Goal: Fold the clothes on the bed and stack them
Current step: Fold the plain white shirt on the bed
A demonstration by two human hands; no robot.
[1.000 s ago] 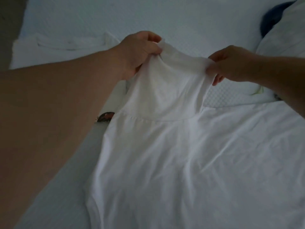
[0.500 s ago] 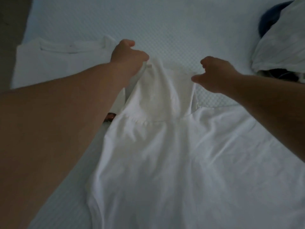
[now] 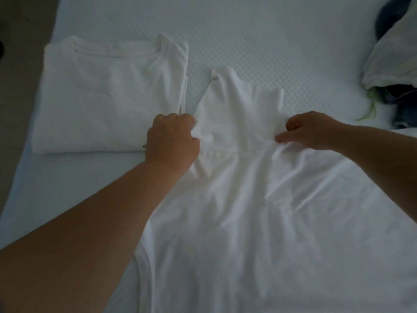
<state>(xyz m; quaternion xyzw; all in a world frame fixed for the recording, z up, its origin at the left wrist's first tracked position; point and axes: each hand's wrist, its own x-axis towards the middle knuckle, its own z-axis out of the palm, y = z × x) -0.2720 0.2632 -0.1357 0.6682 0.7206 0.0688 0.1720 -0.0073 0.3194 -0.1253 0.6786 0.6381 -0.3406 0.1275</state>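
pale quilted bed [image 3: 237, 30]; left hand [image 3: 172, 137] and right hand [image 3: 310, 129] pinch the white cotton dress [image 3: 237, 199] waist; uneven pulling may skew the fold.

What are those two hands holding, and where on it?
Both grip the white garment at its waist seam: left hand on its left edge, right hand on its right.

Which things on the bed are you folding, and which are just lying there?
Part of the job:
white dress, gripped by left hand and right hand
folded white shirt

Just lying about:
pale bag
dark clothes, not yet touched
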